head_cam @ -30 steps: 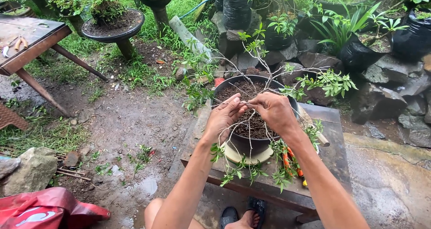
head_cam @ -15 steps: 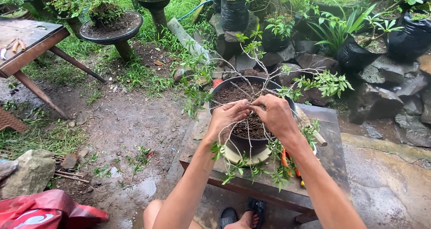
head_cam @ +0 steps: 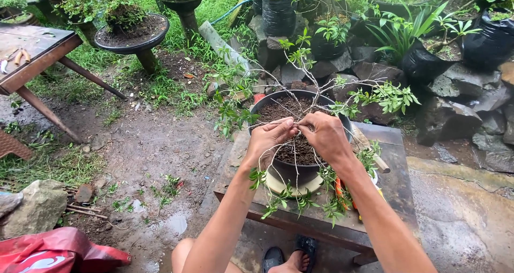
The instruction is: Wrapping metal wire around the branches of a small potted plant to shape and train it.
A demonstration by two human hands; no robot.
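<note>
Head view looks down on your two hands meeting over a black pot (head_cam: 292,168) filled with dark soil. Your left hand (head_cam: 267,139) is closed, its fingers pinched on a thin bare branch (head_cam: 278,124) of the small shrub growing in the pot. Your right hand (head_cam: 325,136) is closed too, fingertips pressed to that same branch just beside the left ones, so the two hands nearly touch. Whether a wire lies along the branch between your fingers is too fine to tell from here.

The shrub spreads thin twigs outward, with leafy tips (head_cam: 391,96) hanging past the pot's rim on the right and more foliage drooping at the front. The pot sits on a pale round disc (head_cam: 286,187), and that rests on a low dark desk (head_cam: 396,182) whose top looks wet. Something orange-handled (head_cam: 338,187) lies on the desk under your right wrist, half hidden by leaves.

Your sandalled feet (head_cam: 292,257) show below the desk's near edge. A red bag (head_cam: 53,251) lies on the muddy ground at lower left, beside a grey stone (head_cam: 32,209). A wooden table (head_cam: 32,51) stands at far left, and a shallow round planter (head_cam: 131,29) on a pedestal stands behind it.
</note>
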